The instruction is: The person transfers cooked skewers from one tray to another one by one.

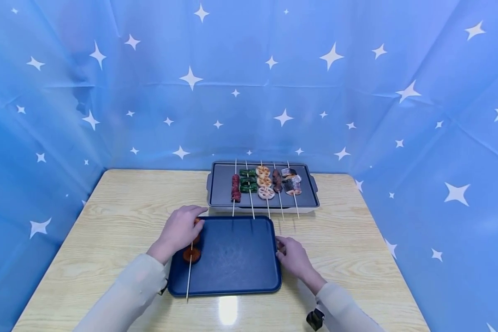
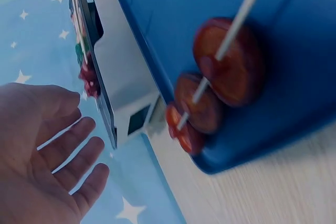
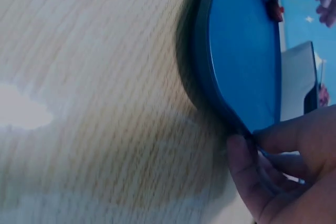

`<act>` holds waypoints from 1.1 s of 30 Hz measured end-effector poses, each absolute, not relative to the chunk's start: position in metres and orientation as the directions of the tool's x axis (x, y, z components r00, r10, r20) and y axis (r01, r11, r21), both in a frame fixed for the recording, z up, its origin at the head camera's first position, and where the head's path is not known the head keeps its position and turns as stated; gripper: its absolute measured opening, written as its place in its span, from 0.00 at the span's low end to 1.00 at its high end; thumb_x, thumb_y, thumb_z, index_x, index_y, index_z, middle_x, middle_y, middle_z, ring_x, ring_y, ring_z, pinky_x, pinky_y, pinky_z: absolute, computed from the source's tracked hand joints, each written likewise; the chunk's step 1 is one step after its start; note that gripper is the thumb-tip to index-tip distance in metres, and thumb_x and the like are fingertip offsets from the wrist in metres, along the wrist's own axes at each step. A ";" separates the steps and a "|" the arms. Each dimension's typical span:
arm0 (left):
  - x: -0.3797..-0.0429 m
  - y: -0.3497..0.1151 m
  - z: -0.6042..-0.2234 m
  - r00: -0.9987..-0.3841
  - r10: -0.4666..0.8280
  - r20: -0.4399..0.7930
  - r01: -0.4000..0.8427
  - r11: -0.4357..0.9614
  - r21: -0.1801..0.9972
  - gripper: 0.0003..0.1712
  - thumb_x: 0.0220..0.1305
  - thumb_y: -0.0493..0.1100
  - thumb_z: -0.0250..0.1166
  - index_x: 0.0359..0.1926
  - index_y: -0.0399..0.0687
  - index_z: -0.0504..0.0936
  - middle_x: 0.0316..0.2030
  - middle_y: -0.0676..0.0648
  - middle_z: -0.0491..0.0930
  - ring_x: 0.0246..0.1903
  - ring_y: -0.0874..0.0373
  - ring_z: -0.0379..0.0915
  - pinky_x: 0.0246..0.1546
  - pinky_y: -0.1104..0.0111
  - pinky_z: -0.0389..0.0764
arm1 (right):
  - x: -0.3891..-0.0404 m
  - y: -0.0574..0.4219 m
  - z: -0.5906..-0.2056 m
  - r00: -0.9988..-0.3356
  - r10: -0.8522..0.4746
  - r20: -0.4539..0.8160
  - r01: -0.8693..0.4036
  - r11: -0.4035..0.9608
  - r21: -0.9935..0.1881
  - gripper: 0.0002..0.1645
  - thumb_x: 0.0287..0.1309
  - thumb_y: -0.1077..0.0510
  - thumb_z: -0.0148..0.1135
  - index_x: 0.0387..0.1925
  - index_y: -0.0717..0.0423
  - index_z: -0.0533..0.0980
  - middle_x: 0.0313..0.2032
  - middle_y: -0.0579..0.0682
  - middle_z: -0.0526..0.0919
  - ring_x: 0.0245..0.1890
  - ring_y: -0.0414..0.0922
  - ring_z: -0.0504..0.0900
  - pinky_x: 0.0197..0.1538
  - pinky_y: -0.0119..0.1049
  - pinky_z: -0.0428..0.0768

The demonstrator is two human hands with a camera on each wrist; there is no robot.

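A blue rectangular tray (image 1: 236, 258) lies on the table in front of the grill. Along its left side runs a skewer of round reddish-brown slices (image 2: 228, 61), its stick reaching past the tray's front edge. My left hand (image 1: 181, 230) is held above the far end of that skewer and hides part of it in the head view. In the left wrist view its fingers are loosely bent, with nothing in them. At the tray's right edge, my right hand (image 1: 294, 258) pinches the rim between thumb and fingers (image 3: 244, 158).
Behind the tray stands a grill with a dark plate (image 1: 222, 184). Across it lie skewers of red meat (image 1: 235, 188), green pieces (image 1: 249, 180), lotus root slices (image 1: 264, 181), brown pieces (image 1: 277, 180) and fish (image 1: 292, 184), sticks overhanging the front. A starry blue curtain (image 1: 249, 106) surrounds the wooden table (image 1: 108, 221).
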State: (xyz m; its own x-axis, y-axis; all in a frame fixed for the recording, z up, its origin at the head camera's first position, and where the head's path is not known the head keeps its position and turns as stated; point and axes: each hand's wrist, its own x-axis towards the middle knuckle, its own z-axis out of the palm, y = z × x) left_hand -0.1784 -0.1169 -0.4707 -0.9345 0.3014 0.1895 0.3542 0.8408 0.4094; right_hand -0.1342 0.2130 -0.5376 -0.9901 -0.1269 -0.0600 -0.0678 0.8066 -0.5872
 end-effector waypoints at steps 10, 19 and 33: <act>-0.188 -0.087 -0.470 -0.965 0.261 0.013 0.238 0.858 0.455 0.21 0.67 0.45 0.61 0.60 0.49 0.80 0.53 0.44 0.83 0.39 0.50 0.81 0.35 0.58 0.83 | -0.129 0.209 -0.543 -0.993 -0.119 -0.017 -0.086 0.802 -0.592 0.28 0.53 0.71 0.63 0.58 0.67 0.75 0.38 0.55 0.82 0.35 0.45 0.83 0.39 0.38 0.84; -0.198 -0.071 -0.475 -0.962 0.267 -0.061 0.194 0.823 0.533 0.20 0.69 0.45 0.58 0.60 0.48 0.79 0.17 0.52 0.75 0.10 0.61 0.59 0.14 0.70 0.62 | -0.128 0.203 -0.541 -0.987 -0.156 0.046 -0.160 0.873 -0.461 0.31 0.52 0.70 0.64 0.60 0.68 0.73 0.42 0.59 0.80 0.37 0.48 0.81 0.42 0.44 0.84; -0.203 -0.053 -0.482 -0.965 0.254 -0.060 0.179 0.811 0.557 0.19 0.71 0.48 0.56 0.57 0.49 0.81 0.50 0.46 0.85 0.33 0.55 0.80 0.36 0.60 0.81 | -0.129 0.208 -0.537 -0.938 -0.326 0.120 -0.337 0.937 -0.092 0.31 0.51 0.62 0.64 0.59 0.65 0.74 0.46 0.58 0.80 0.46 0.56 0.77 0.51 0.52 0.76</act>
